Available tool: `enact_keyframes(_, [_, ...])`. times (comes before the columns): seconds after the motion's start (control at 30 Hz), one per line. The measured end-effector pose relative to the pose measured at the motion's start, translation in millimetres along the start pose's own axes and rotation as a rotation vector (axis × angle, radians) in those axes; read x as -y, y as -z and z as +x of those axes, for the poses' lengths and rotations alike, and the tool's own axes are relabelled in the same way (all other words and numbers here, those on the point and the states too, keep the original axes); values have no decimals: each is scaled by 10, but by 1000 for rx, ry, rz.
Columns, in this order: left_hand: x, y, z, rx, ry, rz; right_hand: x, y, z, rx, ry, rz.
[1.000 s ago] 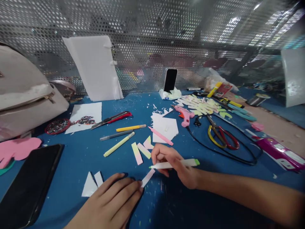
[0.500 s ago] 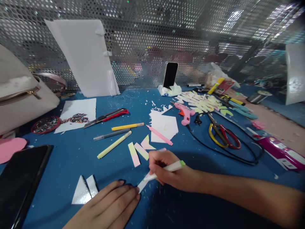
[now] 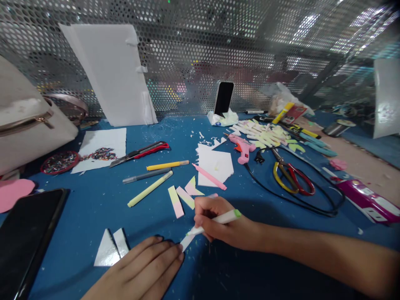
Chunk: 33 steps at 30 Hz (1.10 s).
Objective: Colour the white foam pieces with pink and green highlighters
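Observation:
My right hand (image 3: pixel 217 218) grips a white marker with a green end (image 3: pixel 226 217), its tip on a narrow white paper strip (image 3: pixel 187 241). Part of that strip is hidden under the right hand. Flat on the table lies my left hand (image 3: pixel 146 266), fingers stretched out, fingertips touching the strip's near end. Beyond the hands are a yellow-and-pink paper piece (image 3: pixel 176 202), a similar strip (image 3: pixel 185 197) and a notched piece (image 3: pixel 193 187). White shiny cut pieces (image 3: pixel 106 251) lie beside my left hand.
Several markers lie ahead, among them a yellow one (image 3: pixel 150 189) and a pink one (image 3: pixel 209 177). Behind are a box cutter (image 3: pixel 140 153), a pink glue gun (image 3: pixel 242 148) with its cord, and scissors (image 3: pixel 292 175). A dark phone (image 3: pixel 28 241) lies at left, near a bag (image 3: pixel 28 121).
My right hand and the marker have shifted very slightly left, the tip moving along the strip. The left hand stays in place.

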<state>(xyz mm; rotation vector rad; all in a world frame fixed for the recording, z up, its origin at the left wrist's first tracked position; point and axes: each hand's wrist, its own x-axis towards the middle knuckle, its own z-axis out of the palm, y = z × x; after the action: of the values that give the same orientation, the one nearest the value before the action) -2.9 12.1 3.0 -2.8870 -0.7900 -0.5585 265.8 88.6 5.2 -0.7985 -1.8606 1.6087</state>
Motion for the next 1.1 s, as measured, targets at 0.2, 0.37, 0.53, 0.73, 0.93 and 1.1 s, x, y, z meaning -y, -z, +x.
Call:
enact_keyframes(0.2, [15, 39, 25, -5, -18, -21, 13, -3, -5, 15, -13, 17])
enact_keyframes(0.37, [-3, -7, 1, -18, -9, -19, 5, 2, -5, 26, -2, 26])
enact_keyframes(0.53, [-22, -160, -67, -135, 2, -42, -5, 3, 1, 20, 4, 18])
enact_keyframes(0.73, [-7, -90, -47, -51, 7, -50, -30, -3, -1, 14, -5, 16])
enact_keyframes(0.93, [9, -45, -38, -36, -34, -19, -23, -1, 1, 13, -8, 39])
enact_keyframes(1.1, [12, 16, -53, 30, -41, -1, -42, 7, -4, 35, -6, 58])
